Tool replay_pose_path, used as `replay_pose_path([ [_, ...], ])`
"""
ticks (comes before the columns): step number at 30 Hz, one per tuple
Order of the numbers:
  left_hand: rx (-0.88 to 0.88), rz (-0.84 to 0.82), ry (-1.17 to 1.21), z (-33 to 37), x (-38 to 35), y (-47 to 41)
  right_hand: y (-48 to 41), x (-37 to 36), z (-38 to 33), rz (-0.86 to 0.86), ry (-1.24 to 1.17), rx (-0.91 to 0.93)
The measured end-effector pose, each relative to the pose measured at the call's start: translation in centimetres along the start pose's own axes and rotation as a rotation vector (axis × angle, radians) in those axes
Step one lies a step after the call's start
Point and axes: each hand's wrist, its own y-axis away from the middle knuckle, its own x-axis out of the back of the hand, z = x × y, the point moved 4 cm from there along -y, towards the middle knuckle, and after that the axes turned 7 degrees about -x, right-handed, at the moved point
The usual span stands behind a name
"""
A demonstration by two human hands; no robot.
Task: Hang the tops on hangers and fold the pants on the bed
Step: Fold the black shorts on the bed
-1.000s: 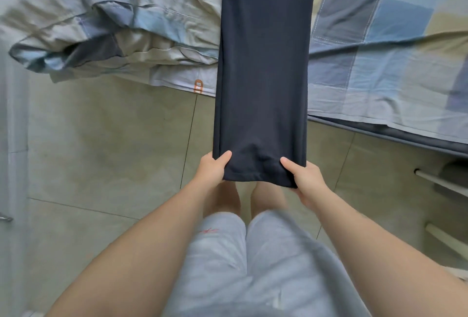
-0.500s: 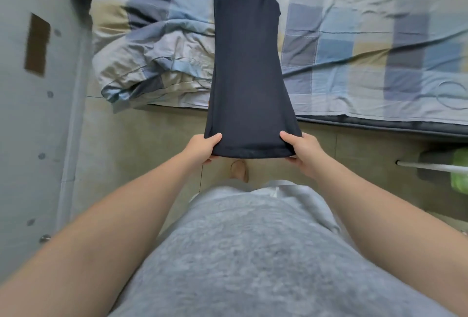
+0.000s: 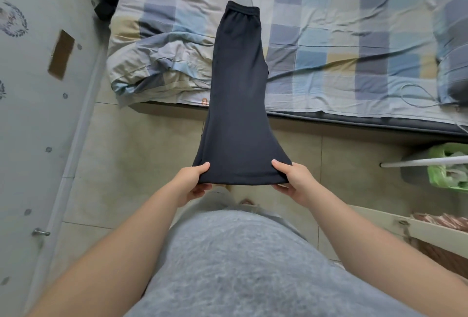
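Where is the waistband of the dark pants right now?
In the head view, the waistband lies upper centre on the checked bed sheet, right of the crumpled quilt; left hand and right hand grip the hem.

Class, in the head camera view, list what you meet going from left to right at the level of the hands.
Patterned panel → left hand → dark pants, gripped at the hem → right hand → green bag.

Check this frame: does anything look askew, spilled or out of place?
Only the quilt, crumpled in a heap at the near-left corner of the bed. The dark pants stretch straight off its edge, hem gripped by the left hand and right hand.
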Motion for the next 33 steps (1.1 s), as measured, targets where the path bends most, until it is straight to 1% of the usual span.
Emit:
replay_pose_path([
  [3, 0.016, -0.023, -0.001, -1.5, 0.1, 1.3, 1.1, 0.9, 1.6, -0.016, 0.002, 0.002],
  [7, 0.01, -0.012, -0.008, -1.3, -0.2, 2.1, 1.9, 1.4, 1.8, -0.029, -0.005, 0.017],
  [10, -0.017, -0.019, -0.001, 0.2, -0.7, 2.4, 2.1, 1.3, 0.9, -0.021, -0.029, 0.024],
  [14, -0.07, -0.001, 0.039, 4.1, -0.7, 1.8, 1.8, 0.7, -2.1, -0.015, -0.06, 0.047],
  [19, -0.111, -0.007, 0.144, 10.2, -0.8, -0.1, 0.4, -0.9, -8.3, -0.011, -0.086, 0.091],
  [26, -0.127, -0.051, 0.304, 21.9, -0.3, -6.3, -3.9, -4.8, -19.7, 0.023, -0.135, 0.116],
  [33, -0.066, -0.097, 0.303, 35.4, 1.2, -13.1, -8.2, -9.7, -31.7, 0.097, -0.204, 0.089],
])
